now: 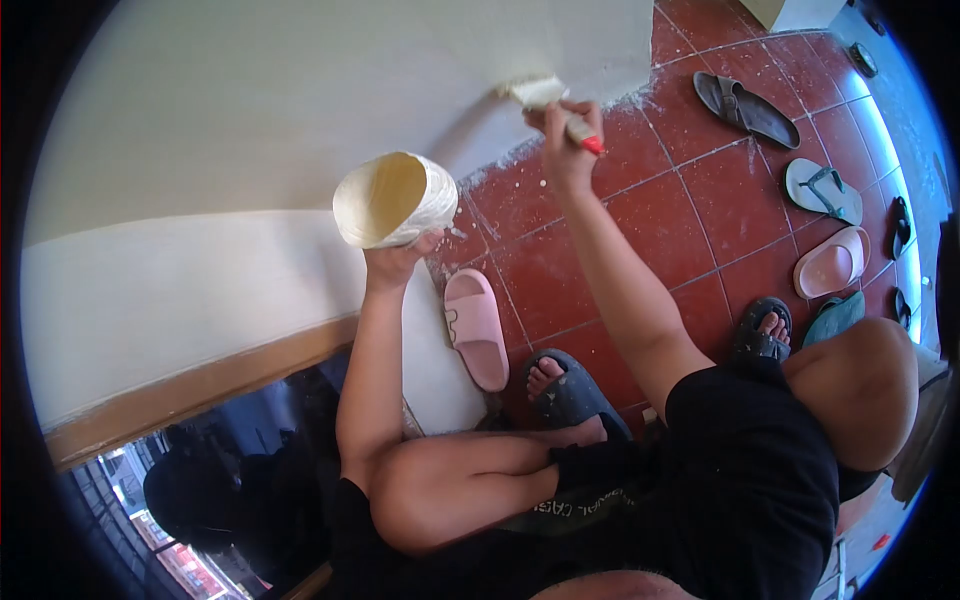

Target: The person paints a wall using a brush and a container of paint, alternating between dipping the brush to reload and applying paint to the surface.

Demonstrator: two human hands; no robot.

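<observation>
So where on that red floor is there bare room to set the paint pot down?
Bare tiles lie between the right hand with the brush, the pink slipper and the row of sandals. It is crowded near the feet and along the sandals.

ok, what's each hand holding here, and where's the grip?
Right hand grips the paintbrush by its handle, bristles against the wall. Left hand holds the paint-coated container from underneath, at its base.
</observation>
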